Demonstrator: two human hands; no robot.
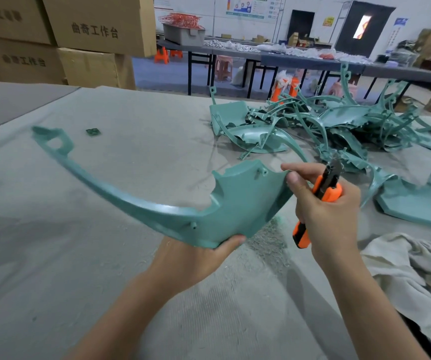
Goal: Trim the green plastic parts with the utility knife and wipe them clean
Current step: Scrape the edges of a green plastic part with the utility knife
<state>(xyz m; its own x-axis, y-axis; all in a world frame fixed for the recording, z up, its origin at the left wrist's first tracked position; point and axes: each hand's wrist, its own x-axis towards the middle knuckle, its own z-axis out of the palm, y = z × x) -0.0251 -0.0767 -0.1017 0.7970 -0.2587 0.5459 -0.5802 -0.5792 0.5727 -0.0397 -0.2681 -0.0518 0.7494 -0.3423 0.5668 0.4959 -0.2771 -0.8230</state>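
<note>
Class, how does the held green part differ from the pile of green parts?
The held green part is lifted off the table, gripped by the left hand; the pile of green parts lies on it. The held green part is single; the pile is tangled. Both are green plastic.

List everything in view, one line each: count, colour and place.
green plastic part: one, teal, held above the table
pile of green parts: many, teal, table's far right
utility knife: one, orange and black, in the right hand
rag: one, off-white, table's near right
shavings: one heap, greenish, table, below the held part
scrap: one, green, table's far left
cardboard boxes: several, brown, stacked behind table, left
left hand: one, grips the part's lower edge
right hand: one, holds the knife by the part's right edge
</note>
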